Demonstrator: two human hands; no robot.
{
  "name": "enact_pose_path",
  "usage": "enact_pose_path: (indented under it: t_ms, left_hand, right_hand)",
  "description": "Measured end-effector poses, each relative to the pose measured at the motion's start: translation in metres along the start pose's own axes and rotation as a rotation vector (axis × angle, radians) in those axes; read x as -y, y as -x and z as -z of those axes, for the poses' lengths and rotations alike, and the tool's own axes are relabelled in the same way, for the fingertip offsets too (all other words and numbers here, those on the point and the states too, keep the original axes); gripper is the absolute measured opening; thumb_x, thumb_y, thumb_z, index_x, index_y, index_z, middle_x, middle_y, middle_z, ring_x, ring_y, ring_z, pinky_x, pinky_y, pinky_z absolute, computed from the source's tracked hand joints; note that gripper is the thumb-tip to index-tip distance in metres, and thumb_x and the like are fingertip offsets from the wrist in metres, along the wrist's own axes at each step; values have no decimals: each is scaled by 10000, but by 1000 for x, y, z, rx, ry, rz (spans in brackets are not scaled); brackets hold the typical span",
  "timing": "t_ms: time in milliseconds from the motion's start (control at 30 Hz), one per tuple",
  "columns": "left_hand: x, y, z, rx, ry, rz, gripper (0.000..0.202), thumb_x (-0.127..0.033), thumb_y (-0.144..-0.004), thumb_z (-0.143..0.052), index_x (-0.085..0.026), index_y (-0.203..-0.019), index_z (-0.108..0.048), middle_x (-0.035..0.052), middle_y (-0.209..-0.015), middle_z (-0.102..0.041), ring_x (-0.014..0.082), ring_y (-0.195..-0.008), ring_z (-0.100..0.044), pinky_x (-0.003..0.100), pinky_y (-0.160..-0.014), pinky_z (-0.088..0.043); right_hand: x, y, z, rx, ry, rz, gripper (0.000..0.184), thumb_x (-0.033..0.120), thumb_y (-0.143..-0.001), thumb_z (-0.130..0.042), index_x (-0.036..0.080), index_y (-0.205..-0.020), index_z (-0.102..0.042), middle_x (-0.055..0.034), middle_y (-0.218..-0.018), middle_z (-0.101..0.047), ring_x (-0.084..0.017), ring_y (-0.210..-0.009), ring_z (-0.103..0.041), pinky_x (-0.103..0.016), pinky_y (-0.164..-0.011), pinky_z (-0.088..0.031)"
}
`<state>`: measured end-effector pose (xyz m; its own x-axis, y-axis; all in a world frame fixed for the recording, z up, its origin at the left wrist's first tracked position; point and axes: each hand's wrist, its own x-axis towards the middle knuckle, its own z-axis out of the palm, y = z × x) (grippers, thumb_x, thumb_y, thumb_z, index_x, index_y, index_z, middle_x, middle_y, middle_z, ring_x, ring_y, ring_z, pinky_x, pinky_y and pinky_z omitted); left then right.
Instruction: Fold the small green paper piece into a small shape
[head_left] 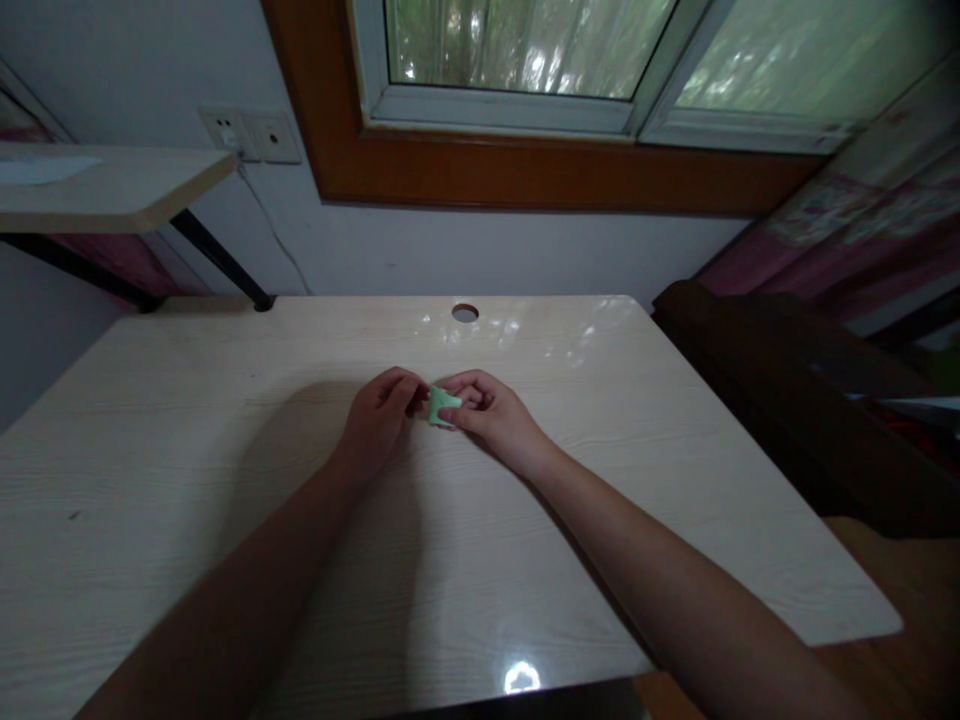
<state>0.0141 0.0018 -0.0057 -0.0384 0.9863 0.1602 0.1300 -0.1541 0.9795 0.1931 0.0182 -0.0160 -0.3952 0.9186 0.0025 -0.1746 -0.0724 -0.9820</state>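
Note:
A small green piece of folded paper (441,404) is held just above the middle of the light wooden desk (525,560). My right hand (486,412) pinches its right side, thumb in front and fingers behind. At the paper's upper left edge is my left hand (385,412), its fingers curled and closed together. The left fingertips meet or nearly meet the paper's corner; whether they grip it I cannot make out.
A raised shelf (172,190) on black legs stands at the back left. A cable (274,228) runs from the wall socket (255,135) down behind the desk. Near the back edge is a round hole (465,313). Dark furniture (757,400) stands at right.

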Motion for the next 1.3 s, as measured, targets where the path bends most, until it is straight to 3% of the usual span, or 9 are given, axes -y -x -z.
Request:
enact_pose_path:
  t_ms: [233,733,867,1000,1300]
  left_hand:
    - [1,1,0,29,-42,-25,168,-331,-779,-700,-175,-765,-638,-18,-712,-598,121,-653,-542,231,-625,-432]
    - [3,-2,2,15,-91,5,200,-324,-872,-607,-172,-741,-622,-21,-669,-574,124,-636,-527,242,-625,-422]
    - [7,-3,0,59,17,4,178,-352,-841,-663,-185,-884,-619,-10,-754,-601,128,-673,-555,240,-629,-451]
    - [8,-1,0,136,76,16,297,-303,-786,-730,-194,-1044,-631,-29,-737,-580,116,-658,-557,228,-614,-452]
    - [6,-1,-1,66,115,27,198,-275,-773,-730,-179,-929,-655,-44,-633,-575,108,-586,-572,230,-579,-462]
  right_hand:
    - [-5,-3,3,17,-4,-2,391,251,-681,-820,203,-1017,-627,51,-662,-649,-116,-585,-641,-250,-575,-499]
    - [-4,-2,3,-9,-12,30,351,279,-697,-827,212,-986,-639,67,-652,-616,-109,-624,-644,-264,-643,-510]
    - [-6,-2,4,-13,-9,27,363,300,-696,-829,212,-992,-636,66,-654,-617,-116,-630,-650,-272,-643,-523]
    - [-8,-2,6,11,-9,33,376,296,-705,-828,213,-1017,-634,70,-655,-608,-113,-631,-653,-260,-634,-513]
    - [-5,-1,7,13,0,52,335,333,-755,-796,213,-1013,-619,32,-737,-650,-116,-673,-635,-272,-665,-511]
